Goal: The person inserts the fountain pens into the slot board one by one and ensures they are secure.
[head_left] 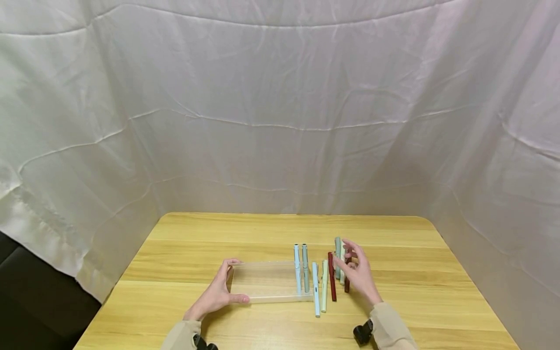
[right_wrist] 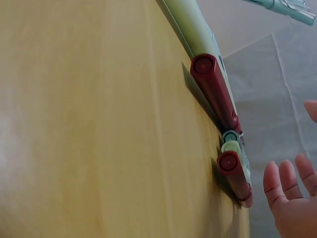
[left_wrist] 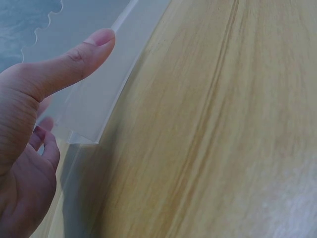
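A clear plastic tray (head_left: 262, 279) with a scalloped edge is held at its left end by my left hand (head_left: 218, 289), thumb on the front wall and fingers at the back. Across its right end lie a light blue pen (head_left: 297, 267) and a grey-blue pen (head_left: 305, 267). Over the pens farther right hovers my right hand (head_left: 358, 272), fingers loosely bent and apart. Under and beside it are a grey-green pen (head_left: 338, 248), a pale green pen (head_left: 342, 262) and a dark red pen (right_wrist: 235, 171). In the right wrist view nothing sits between its fingers.
Between tray and right hand, another light blue pen (head_left: 316, 291), a pale green pen (head_left: 324, 287) and a dark red pen (head_left: 332, 277) lie side by side on the wooden table (head_left: 415, 291). A pale curtain (head_left: 280, 146) surrounds the table's back and sides.
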### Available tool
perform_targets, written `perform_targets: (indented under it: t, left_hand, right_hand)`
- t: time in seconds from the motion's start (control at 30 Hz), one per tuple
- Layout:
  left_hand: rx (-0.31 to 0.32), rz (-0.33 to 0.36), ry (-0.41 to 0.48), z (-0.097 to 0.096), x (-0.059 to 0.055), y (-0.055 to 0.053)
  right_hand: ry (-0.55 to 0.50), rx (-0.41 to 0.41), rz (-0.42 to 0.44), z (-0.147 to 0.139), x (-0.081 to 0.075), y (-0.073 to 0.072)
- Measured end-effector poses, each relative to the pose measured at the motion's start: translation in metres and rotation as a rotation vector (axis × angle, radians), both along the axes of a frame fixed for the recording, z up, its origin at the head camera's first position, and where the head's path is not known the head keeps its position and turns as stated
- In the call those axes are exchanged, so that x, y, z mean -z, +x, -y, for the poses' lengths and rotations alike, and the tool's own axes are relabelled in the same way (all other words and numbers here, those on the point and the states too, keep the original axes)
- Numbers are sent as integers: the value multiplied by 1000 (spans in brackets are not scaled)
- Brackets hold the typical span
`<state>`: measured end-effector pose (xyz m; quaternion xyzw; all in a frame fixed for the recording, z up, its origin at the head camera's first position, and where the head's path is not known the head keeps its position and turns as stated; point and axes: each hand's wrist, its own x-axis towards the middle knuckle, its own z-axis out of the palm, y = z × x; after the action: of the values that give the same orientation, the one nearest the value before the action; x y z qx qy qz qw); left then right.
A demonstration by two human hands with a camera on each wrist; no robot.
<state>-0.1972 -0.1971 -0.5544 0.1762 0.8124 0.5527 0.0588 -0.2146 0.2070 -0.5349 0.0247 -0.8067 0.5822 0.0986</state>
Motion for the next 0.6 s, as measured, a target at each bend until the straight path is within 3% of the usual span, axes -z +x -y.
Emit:
perform_targets:
  t: [0.43, 0.6]
  left_hand:
    - [-7, 2, -8, 0, 0, -1]
    - [-13, -29, -16, -1, 1, 0]
  right_hand:
    - [0, 25, 60, -14, 8, -4]
    - [-3, 35, 74, -20, 10, -5]
